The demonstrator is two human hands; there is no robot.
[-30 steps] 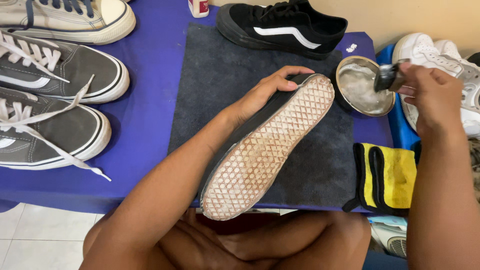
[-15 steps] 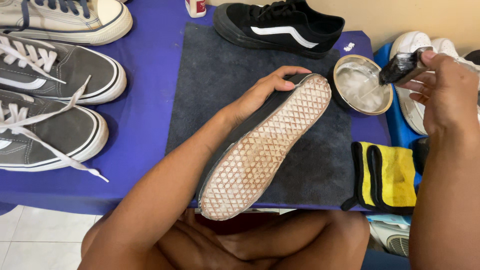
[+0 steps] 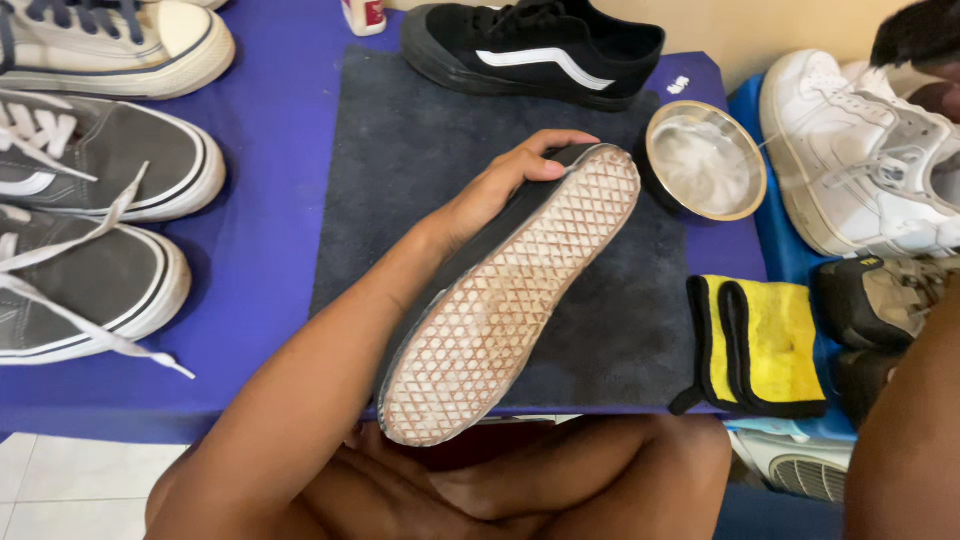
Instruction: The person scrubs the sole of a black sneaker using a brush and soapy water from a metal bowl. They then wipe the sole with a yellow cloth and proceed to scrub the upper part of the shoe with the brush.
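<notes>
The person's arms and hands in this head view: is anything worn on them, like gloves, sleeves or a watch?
Nothing shows. The left hand is bare, without glove or ring, and its forearm is bare to the frame's bottom edge, with no sleeve, watch or band. Of the right arm only a bare stretch shows at the right edge; its hand is out of view.

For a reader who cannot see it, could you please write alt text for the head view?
A left hand holds a black shoe sole-up over a dark grey mat on a blue table. A metal bowl and a yellow cloth lie to its right, with other shoes around.
</notes>
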